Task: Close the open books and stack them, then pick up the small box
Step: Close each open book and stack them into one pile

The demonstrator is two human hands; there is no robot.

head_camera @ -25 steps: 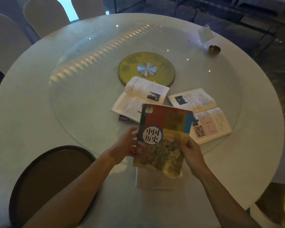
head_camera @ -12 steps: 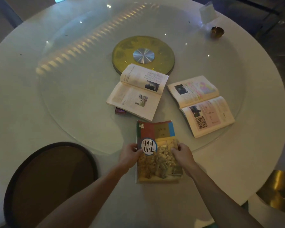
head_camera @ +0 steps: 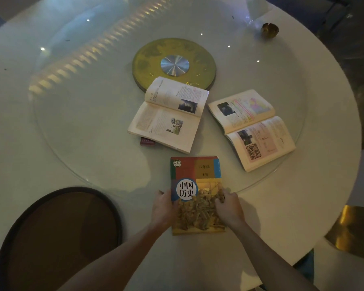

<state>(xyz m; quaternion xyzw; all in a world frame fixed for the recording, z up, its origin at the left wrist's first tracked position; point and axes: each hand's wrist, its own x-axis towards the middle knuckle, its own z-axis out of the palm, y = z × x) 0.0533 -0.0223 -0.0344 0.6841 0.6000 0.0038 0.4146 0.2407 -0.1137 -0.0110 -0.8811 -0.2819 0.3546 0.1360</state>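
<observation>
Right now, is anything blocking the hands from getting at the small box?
Yes. The middle open book lies over the small dark red box; only one end shows. Both hands rest on the closed book.

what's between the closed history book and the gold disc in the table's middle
In the head view, one open book lies between the closed history book and the gold disc, overlapping the disc's near edge.

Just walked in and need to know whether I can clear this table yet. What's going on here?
Not yet. A person is tidying books on the round white table. Their left hand and right hand rest on either side of a closed history book lying flat at the near edge. Two more books are open farther in: the middle open book and the right open book. A small dark box peeks out from under the middle one, untouched.
</observation>
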